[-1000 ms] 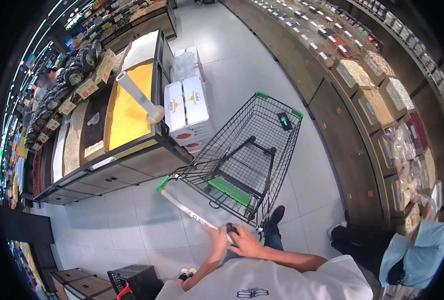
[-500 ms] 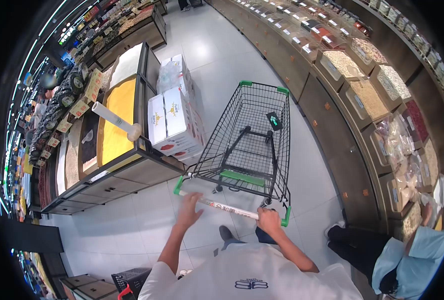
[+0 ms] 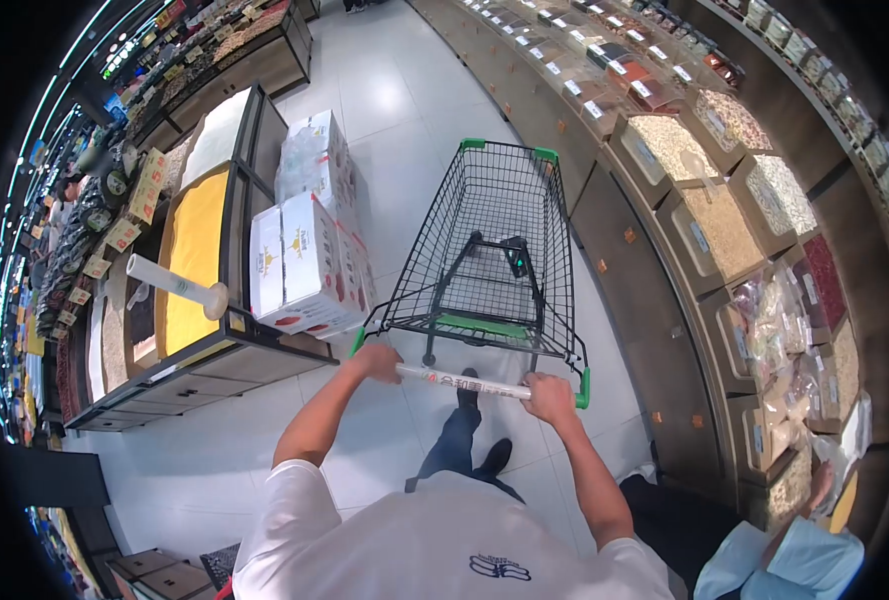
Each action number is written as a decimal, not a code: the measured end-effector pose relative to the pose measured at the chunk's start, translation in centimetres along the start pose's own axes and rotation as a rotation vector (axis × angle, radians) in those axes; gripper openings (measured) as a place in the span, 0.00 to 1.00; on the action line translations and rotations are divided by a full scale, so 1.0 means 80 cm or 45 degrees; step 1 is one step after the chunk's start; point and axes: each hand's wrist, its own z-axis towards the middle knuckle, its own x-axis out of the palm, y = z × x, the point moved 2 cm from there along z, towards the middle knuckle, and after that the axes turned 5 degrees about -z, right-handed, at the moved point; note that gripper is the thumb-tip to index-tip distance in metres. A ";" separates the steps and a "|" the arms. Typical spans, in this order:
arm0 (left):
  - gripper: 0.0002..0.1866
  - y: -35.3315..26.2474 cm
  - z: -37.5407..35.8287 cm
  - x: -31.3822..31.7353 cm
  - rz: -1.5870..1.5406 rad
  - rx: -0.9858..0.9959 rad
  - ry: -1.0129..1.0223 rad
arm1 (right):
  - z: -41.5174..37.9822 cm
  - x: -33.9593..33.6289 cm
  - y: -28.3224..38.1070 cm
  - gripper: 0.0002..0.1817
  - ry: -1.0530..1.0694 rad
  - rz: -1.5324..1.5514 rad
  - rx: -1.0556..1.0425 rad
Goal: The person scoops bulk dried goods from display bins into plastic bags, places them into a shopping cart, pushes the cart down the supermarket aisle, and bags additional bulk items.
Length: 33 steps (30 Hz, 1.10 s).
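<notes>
An empty wire shopping cart [image 3: 485,235] with green corners stands in the aisle in front of me. Its white handle bar [image 3: 465,382] carries printed lettering and has green ends. My left hand [image 3: 376,363] is wrapped round the left part of the bar, near the green end. Near the right end, my right hand [image 3: 551,396] grips the same bar. The fingers of both hands are closed.
White cartons [image 3: 300,265] stand left of the cart, beside a bin of yellow grain [image 3: 195,255]. Bulk food bins [image 3: 720,230] line the right side. A person in light blue [image 3: 805,560] is at the lower right, one hand near a plastic bag.
My left hand has closed round the handle; before, its fingers were spread at the bar. Shelves and cartons have shifted left in view, and my legs show more, one foot forward.
</notes>
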 end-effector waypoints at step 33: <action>0.17 -0.011 0.413 -0.376 -0.459 0.020 0.100 | 0.509 -0.198 -0.354 0.13 0.260 -0.145 -0.055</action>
